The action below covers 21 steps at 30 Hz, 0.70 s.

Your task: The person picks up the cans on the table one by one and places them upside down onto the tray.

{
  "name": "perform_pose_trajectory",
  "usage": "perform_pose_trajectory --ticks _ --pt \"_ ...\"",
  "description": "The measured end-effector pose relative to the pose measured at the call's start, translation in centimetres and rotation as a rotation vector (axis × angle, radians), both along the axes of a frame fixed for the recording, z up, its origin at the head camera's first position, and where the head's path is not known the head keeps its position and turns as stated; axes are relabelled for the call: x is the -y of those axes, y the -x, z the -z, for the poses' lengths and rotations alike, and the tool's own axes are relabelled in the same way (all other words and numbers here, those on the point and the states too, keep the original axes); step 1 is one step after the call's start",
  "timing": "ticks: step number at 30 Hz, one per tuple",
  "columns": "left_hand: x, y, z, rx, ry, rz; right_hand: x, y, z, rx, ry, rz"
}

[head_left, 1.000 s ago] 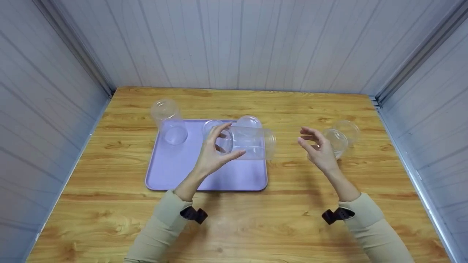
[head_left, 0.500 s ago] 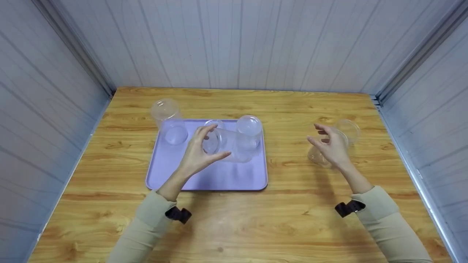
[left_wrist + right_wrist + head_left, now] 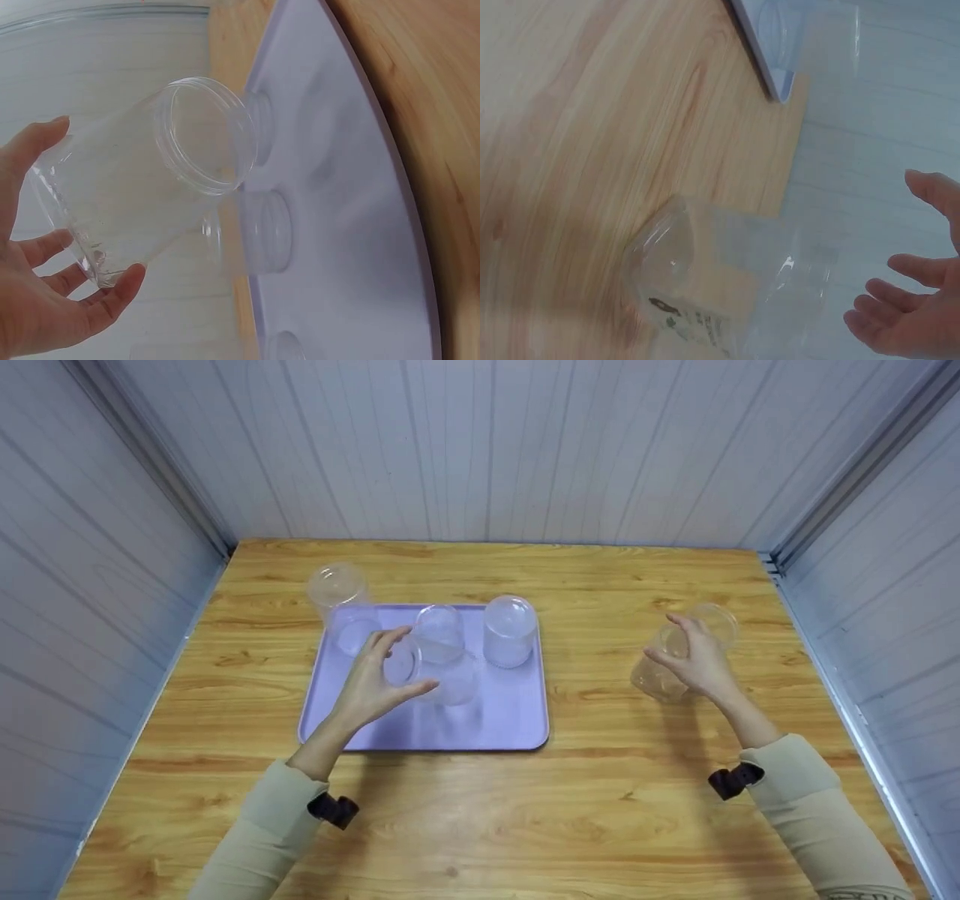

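Observation:
My left hand [image 3: 367, 686] holds a clear plastic jar [image 3: 120, 180] round its base, thumb on one side and fingers on the other. The jar is tilted above the lilac tray [image 3: 502, 727], its round threaded mouth angled down toward it. Three more clear jars stand along the tray's back: a left jar [image 3: 352, 626], a middle jar [image 3: 439, 619] and a right jar [image 3: 510, 630]. Over at the right, my right hand [image 3: 705, 664] hovers with bent, parted fingers close above another clear jar [image 3: 727, 277], which stands on the table and has dark print.
Beyond the right hand is one more clear jar [image 3: 720, 622], partly covered by it. The wooden table [image 3: 525, 825] is closed in by a pale back wall [image 3: 480, 450] and side walls. Each sleeve cuff carries a black wrist camera [image 3: 332, 810].
My left hand has moved left and toward me, bringing the held jar from nearly level to mouth-down over the tray. My right hand has shifted right, over the near right-hand jar.

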<state>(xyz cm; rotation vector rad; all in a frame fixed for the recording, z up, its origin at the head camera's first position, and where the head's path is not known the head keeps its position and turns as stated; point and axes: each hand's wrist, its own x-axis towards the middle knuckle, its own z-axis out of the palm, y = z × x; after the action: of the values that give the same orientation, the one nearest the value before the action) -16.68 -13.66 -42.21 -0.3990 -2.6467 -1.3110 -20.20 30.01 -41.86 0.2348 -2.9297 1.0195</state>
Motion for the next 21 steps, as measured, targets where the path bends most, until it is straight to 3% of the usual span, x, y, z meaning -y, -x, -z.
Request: perform_pose_trajectory --ticks 14,21 --pt "2.3 0.4 -0.1 0.068 0.168 -0.035 -2.0 1.2 0.0 0.08 -0.185 -0.007" --pt "3.4 0.6 -0.1 0.076 0.214 -0.026 -2.6 1.6 0.3 0.129 -0.195 0.01"
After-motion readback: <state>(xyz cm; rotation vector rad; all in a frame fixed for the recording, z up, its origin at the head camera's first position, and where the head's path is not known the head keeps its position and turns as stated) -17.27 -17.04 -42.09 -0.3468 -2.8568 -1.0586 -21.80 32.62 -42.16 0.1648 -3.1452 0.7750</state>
